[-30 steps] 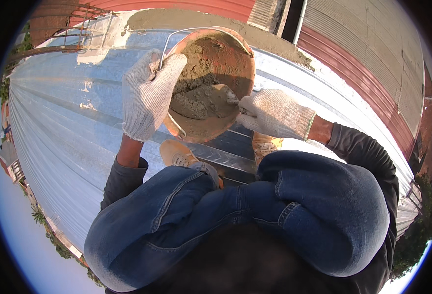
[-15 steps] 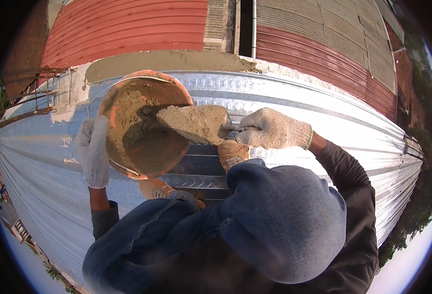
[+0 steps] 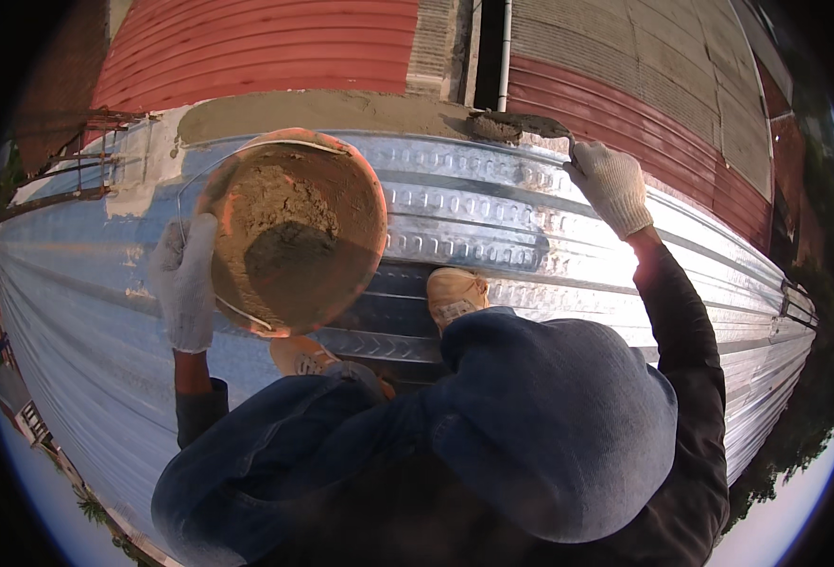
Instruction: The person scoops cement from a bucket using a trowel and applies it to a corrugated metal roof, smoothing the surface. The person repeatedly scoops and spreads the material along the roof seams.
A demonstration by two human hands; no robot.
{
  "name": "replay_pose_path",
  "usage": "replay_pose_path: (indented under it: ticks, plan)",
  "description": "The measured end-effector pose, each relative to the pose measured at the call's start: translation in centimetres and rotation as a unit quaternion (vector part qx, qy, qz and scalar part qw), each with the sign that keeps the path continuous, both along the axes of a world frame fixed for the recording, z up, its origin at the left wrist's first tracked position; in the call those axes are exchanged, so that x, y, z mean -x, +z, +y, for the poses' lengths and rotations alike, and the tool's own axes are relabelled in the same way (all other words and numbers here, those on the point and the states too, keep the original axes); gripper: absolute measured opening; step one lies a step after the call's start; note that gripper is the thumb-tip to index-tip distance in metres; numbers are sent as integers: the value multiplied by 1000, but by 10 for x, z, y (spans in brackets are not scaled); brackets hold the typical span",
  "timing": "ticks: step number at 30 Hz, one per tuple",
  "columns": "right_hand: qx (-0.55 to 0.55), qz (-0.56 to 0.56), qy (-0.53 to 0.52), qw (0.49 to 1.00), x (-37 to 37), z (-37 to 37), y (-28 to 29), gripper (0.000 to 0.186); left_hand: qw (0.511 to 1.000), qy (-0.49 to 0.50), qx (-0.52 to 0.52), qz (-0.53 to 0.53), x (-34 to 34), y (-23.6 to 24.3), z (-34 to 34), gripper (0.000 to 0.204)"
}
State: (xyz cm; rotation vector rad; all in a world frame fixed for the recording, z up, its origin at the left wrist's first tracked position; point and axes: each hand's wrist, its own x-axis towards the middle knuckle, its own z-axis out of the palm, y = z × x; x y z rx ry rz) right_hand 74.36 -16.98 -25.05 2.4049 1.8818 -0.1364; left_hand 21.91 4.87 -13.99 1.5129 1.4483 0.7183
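The orange plastic bucket of grey mortar is gripped at its rim by the gloved left hand, with open corrugated metal roofing alongside. A mortar-laden steel trowel is clasped in the gloved right hand, extended to the mortared ridge edge just beyond it.

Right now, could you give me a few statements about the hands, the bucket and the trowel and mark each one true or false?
1. The left hand grips the rim of the orange bucket. True.
2. The bucket is empty. False: it holds grey-brown mortar.
3. The right hand holds a trowel loaded with mortar at the roof's edge. True.
4. Both hands are bare. False: both wear light knitted gloves.
5. The person crouches on red tiles. False: on silvery corrugated metal roofing.
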Motion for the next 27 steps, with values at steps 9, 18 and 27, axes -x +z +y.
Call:
replay_pose_path:
  ticks: [9, 18, 27]
  plan:
    - [2, 207, -144, 968, 17, 3, -23, 43, 1000, 24, 12, -13, 10, -3, -1, 16]
    - [155, 185, -53, 969, 1, 101, -34, 56, 1000, 3, 12, 0, 1, -1, 4, 20]
    - [206, 157, -33, 965, -27, 95, -44, 50, 1000, 6, -2, -1, 11, -4, 3, 20]
